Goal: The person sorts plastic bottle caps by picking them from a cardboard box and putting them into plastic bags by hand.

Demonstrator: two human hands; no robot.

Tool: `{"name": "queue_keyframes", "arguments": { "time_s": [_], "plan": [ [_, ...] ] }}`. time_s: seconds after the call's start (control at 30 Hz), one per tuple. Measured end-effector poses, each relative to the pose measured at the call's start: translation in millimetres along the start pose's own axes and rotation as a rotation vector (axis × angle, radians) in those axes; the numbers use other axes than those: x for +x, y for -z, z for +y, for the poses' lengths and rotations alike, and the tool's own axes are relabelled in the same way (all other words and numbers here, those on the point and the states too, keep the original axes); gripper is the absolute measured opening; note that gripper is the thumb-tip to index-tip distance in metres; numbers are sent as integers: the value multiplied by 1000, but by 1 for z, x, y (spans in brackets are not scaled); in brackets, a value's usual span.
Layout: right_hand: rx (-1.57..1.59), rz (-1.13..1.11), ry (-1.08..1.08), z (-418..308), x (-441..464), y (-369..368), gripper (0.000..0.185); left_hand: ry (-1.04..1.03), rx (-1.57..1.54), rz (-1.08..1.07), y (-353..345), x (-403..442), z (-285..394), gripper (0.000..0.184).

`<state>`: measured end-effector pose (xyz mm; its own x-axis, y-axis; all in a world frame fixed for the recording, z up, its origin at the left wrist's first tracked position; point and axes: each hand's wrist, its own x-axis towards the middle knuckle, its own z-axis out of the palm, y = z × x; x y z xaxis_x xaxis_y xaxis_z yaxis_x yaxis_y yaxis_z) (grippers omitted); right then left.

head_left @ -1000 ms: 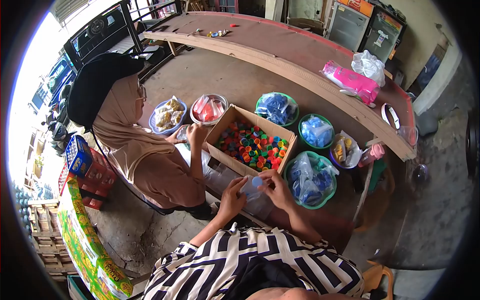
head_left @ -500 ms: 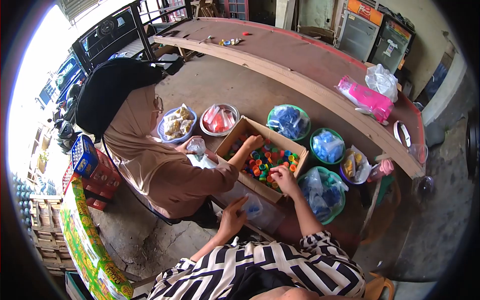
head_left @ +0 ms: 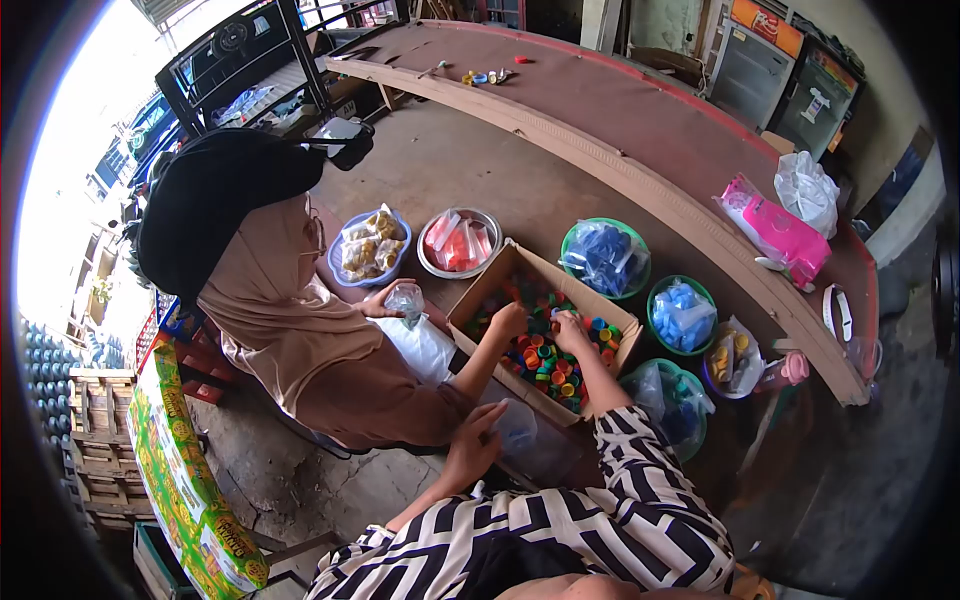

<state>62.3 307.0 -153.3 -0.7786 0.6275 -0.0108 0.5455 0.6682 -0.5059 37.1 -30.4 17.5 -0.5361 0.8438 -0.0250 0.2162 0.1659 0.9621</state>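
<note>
Where the fingers of my right hand (head_left: 570, 332) reach down into the open carton (head_left: 535, 393), they are drawn in close together among the colored bottle caps (head_left: 545, 365); I can't tell from up here whether they have hold of one. My left hand (head_left: 473, 447) has its fingers loosely bent beside a clear plastic bag (head_left: 517, 425) with something blue in it, and whether they pinch its edge I can't make out.

Just left of my right hand, a co-worker's hand (head_left: 508, 321) is also in the carton. That person's other hand (head_left: 383, 299) holds a small clear bag (head_left: 406, 299), above a white plastic sheet or bag (head_left: 418, 348).

Around the carton on the table (head_left: 430, 150) I see a lavender basket (head_left: 338, 272) of yellow-brown packs, a metal bowl (head_left: 424, 262) of red packs, three green baskets (head_left: 646, 280) of blue packs, and a purple bowl (head_left: 712, 385) with yellow packs. A pink bottle (head_left: 784, 370) lies near that bowl. Beyond the wooden beam (head_left: 600, 168) are a pink package (head_left: 772, 230) and a white bag (head_left: 806, 190).
</note>
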Motion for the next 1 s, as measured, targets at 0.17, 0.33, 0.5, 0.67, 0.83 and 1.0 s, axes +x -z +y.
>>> {"name": "queue_keyframes", "arguments": {
  "time_s": [0.17, 0.33, 0.5, 0.67, 0.83, 1.0],
  "plan": [
    [434, 334, 154, -45, -70, 62, 27, 10, -7, -32, -3, 11, 12, 50],
    [574, 491, 127, -101, -170, 120, 16, -75, 13, -61, -15, 12, 16, 49],
    [658, 622, 197, -150, -244, 129, 18, -102, 39, -102, -29, 4, 25, 49],
    [280, 416, 394, -159, -270, 118, 28, -123, 23, -114, -36, -8, 24, 50],
    [56, 269, 397, -167, -287, 138, 29, -253, 133, -35, -43, -18, 22, 50],
    [-14, 276, 466, -149, -286, 129, 15, -275, 163, 5, -50, -25, 33, 48]
  ]
}}
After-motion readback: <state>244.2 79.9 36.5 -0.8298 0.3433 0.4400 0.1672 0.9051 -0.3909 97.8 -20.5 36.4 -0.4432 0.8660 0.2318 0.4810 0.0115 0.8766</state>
